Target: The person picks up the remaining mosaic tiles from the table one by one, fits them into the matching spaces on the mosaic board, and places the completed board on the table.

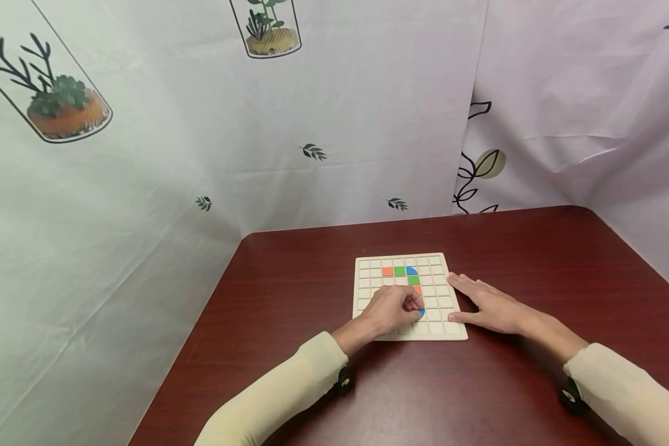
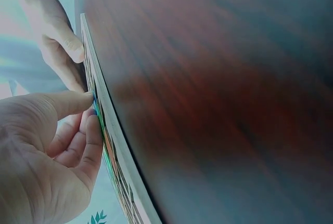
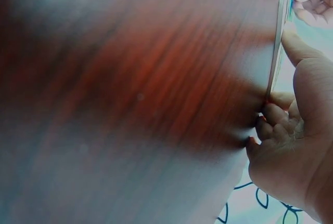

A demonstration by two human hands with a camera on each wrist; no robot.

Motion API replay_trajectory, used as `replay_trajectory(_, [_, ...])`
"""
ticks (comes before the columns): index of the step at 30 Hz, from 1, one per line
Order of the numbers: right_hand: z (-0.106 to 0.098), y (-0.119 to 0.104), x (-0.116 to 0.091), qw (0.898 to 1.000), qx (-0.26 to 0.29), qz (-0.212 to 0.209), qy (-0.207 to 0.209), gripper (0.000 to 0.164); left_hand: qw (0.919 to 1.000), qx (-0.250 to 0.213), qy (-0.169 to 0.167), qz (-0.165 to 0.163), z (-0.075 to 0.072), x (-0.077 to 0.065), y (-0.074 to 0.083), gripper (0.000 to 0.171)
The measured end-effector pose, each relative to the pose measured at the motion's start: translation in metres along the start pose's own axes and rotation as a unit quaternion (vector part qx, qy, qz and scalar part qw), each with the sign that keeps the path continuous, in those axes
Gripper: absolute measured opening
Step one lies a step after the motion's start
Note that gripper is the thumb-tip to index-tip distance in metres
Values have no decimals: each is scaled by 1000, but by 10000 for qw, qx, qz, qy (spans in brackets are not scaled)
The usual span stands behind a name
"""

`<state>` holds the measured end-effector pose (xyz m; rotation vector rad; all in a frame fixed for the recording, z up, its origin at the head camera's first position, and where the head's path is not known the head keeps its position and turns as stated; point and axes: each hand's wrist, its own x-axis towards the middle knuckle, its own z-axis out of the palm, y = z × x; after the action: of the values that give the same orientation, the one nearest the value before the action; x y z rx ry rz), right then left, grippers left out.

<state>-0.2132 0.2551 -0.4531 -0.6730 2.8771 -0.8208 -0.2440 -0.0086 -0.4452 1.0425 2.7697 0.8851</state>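
Observation:
A cream square board (image 1: pixel 363 263) with a grid of raised ridges lies on the table. Thumb and fingertips of the left hand (image 1: pixel 391 308) pinch a small blue tile (image 1: pixel 421 312) right at the board's surface; this hand hides the lower left cells. Above it runs a bent line of tiles: an orange square (image 1: pixel 387 272), a green square (image 1: pixel 399 271), a blue tile with a rounded corner (image 1: pixel 411 271), then another green and another orange going down. Fingers spread, the right hand (image 1: pixel 493 306) rests at the board's right edge, its thumb on the rim.
The dark red wooden table (image 1: pixel 290 279) extends on all sides of the board. Behind and to the left hangs a white printed cloth (image 1: pixel 357 111) with plant drawings. Both forearms wear cream sleeves (image 1: pixel 290 387) with a dark wrist device (image 1: pixel 344 381) below.

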Motion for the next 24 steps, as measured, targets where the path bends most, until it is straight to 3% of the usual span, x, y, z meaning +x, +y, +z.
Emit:
replay_trajectory(14, [0, 0, -1, 9999, 24, 102, -11, 101, 9999, 6, 5, -139, -3, 0, -3, 6])
replay_trajectory(24, [-1, 3, 0, 9997, 199, 148, -74, 102, 9975, 355, 319, -513, -24, -2, -21, 10])
